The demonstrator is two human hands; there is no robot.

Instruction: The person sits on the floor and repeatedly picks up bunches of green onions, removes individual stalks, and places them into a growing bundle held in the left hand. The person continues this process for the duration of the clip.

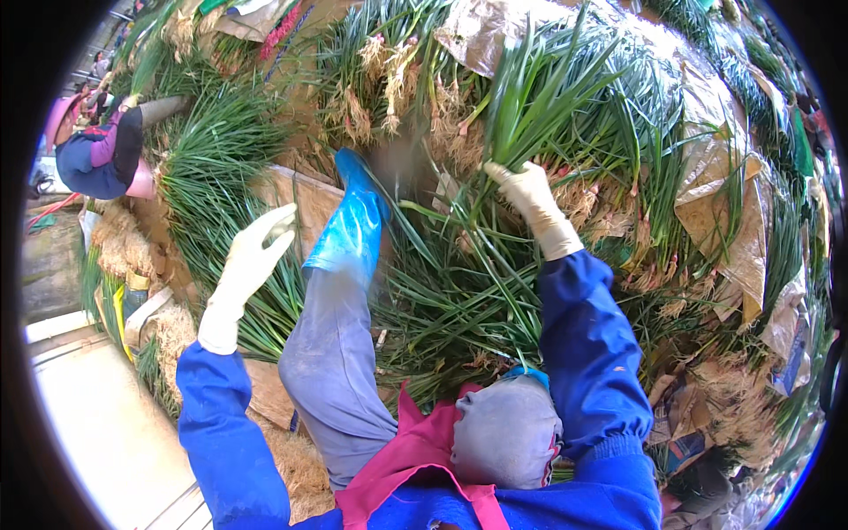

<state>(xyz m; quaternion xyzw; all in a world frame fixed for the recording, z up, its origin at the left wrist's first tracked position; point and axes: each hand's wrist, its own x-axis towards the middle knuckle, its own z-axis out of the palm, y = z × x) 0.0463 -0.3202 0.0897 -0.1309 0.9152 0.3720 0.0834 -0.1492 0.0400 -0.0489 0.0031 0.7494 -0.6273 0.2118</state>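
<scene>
My right hand, in a cream rubber glove, grips a bunch of long green leaves, which look like green garlic or scallions. The leaves fan up and away from the fist, over the rooted plants behind it. My left hand, gloved the same way, holds nothing; its thumb and fingers are apart. Beneath it lies a large bundle of green plants. Loose green leaves spread between my legs, partly under my right arm.
My leg ends in a blue rubber boot among the plants. Rows of rooted plants lie ahead, with tan sacking at right. Another person bends over at far left. A pale slab lies at lower left, near piled roots.
</scene>
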